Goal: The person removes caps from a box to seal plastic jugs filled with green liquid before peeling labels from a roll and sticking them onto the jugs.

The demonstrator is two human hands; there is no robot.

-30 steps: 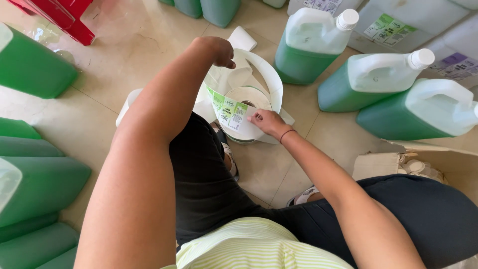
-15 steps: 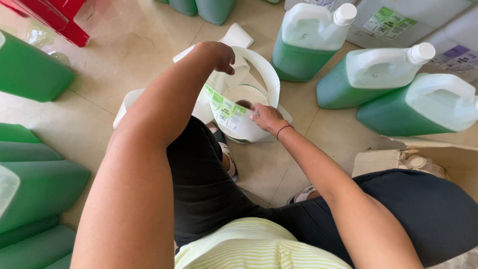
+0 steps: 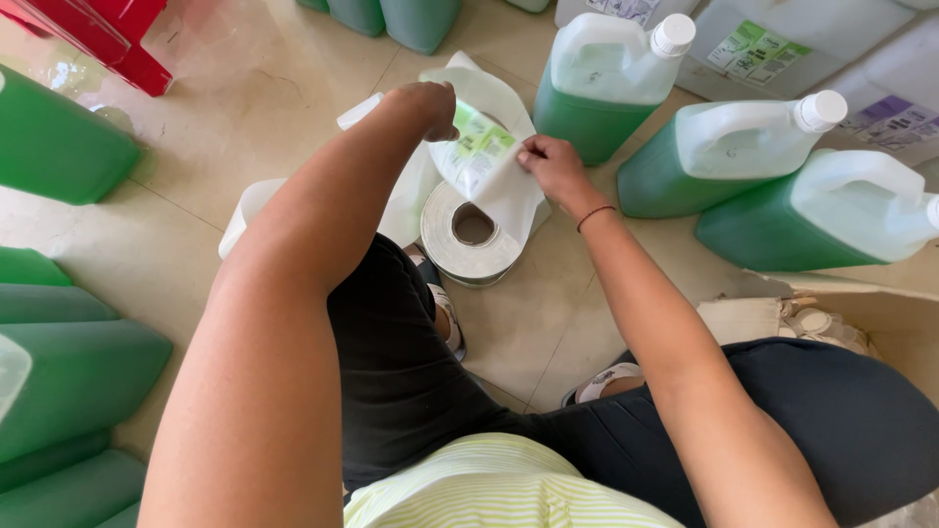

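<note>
A white roll of sticker labels lies flat on the tiled floor between my knees. From it a strip of backing paper rises, carrying a label with green print. My left hand grips the upper end of the strip. My right hand pinches the label's right edge with thumb and fingers. Both hands hover just above the roll.
Jugs of green liquid with white caps stand to the right. More green jugs lie at the left. A red object sits top left. An open cardboard box is beside my right knee.
The strip has been pulled up off the roll, so the roll's core now shows. Both hands have lifted with the label.
</note>
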